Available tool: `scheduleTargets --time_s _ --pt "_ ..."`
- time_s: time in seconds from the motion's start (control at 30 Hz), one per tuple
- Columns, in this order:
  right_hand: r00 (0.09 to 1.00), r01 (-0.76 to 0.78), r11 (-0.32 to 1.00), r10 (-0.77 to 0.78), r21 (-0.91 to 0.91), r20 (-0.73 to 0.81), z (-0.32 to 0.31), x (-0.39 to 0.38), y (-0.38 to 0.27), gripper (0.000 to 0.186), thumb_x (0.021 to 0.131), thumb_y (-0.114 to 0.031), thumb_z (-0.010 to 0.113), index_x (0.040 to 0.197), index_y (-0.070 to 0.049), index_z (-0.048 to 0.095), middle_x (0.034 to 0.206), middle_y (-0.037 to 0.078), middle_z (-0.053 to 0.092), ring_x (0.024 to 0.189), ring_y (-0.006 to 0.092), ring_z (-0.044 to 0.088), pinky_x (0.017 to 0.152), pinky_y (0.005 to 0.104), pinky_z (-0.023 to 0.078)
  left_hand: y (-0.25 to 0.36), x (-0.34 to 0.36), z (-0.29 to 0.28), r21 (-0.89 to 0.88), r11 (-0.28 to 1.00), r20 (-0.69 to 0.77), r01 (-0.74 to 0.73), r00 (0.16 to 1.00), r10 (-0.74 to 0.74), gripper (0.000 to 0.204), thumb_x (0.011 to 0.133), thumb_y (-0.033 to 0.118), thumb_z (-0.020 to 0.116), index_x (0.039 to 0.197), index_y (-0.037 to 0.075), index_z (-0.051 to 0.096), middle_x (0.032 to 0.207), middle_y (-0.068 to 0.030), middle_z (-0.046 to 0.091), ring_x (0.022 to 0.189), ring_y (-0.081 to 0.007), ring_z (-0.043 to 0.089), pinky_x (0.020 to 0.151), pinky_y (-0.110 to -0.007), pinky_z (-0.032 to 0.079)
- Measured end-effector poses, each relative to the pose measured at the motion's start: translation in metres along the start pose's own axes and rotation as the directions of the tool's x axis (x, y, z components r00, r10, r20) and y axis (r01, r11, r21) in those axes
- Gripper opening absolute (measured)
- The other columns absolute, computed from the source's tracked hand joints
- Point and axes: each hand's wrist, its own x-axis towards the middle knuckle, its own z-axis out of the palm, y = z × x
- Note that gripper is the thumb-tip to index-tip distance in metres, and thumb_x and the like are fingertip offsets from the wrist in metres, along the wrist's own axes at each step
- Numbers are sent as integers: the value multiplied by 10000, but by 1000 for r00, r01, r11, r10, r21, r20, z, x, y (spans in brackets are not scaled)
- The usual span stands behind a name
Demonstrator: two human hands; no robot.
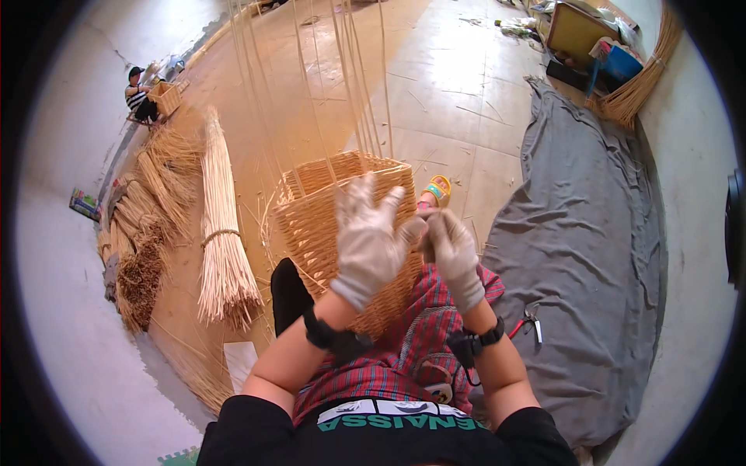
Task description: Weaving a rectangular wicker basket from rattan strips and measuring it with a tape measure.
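Observation:
A tall woven wicker basket (307, 233) stands between my legs, tilted a little, with long thin upright rods (362, 93) rising from its far rim. My left hand (367, 242), in a pale work glove, lies over the near wall with its fingers spread and its thumb stretched toward the other hand. At the basket's right corner, my gloved right hand (452, 256) is closed in a pinch close to that thumb. Whatever is between its fingertips is too small to make out. Both wrists carry black strapped devices.
Left of the basket lies a tied bundle of pale rods (221, 225), with more wicker bundles (144, 241) along the wall. Red-handled pliers (531, 322) rest on a grey cloth (575, 272) at right. Far left, a seated person (141, 97) is beside another basket (165, 98).

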Motion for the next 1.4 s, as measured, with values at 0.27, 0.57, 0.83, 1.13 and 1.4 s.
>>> scheduleTargets --time_s 0.27,0.57,0.83,1.13,1.4 --pt "789 524 396 -558 -754 255 20 -30 -4 352 908 -181 708 1249 -118 649 1151 133 699 1079 323 663 938 418 520 -51 -26 -9 -890 444 -53 105 943 -330 383 951 69 652 1325 73 570 1143 -36 653 1070 -236 642 945 -335 518" --pt "659 551 -59 -582 -832 477 103 85 28 673 811 -552 723 1373 -204 596 1334 159 574 1321 341 481 1207 535 209 -121 -17 3 -285 927 177 243 964 -198 427 892 50 685 1313 51 615 1298 -138 657 1194 -303 633 1027 -373 503" --pt "607 552 -53 -659 -832 444 116 101 30 438 820 -567 709 1081 -217 717 1044 86 654 1143 286 586 1161 511 279 -137 -4 -10 -270 947 197 176 973 -125 392 875 80 705 1264 62 655 1235 -139 676 1133 -323 647 964 -373 524" --pt "760 554 -104 -342 -826 552 125 52 -14 631 810 -673 674 1271 -242 675 1191 117 672 1207 300 577 1161 533 266 -188 -25 -55 -198 860 406 470 838 -364 337 983 330 586 1225 105 654 1100 -134 730 989 -298 709 898 -410 542" --pt "919 379 -169 -48 -910 392 167 61 -10 759 642 -600 840 1305 -287 644 1292 147 627 1315 337 520 1195 553 207 -220 -6 -28 0 894 682 448 654 -327 582 973 609 481 1223 138 714 1141 -143 736 1008 -327 707 902 -401 545"
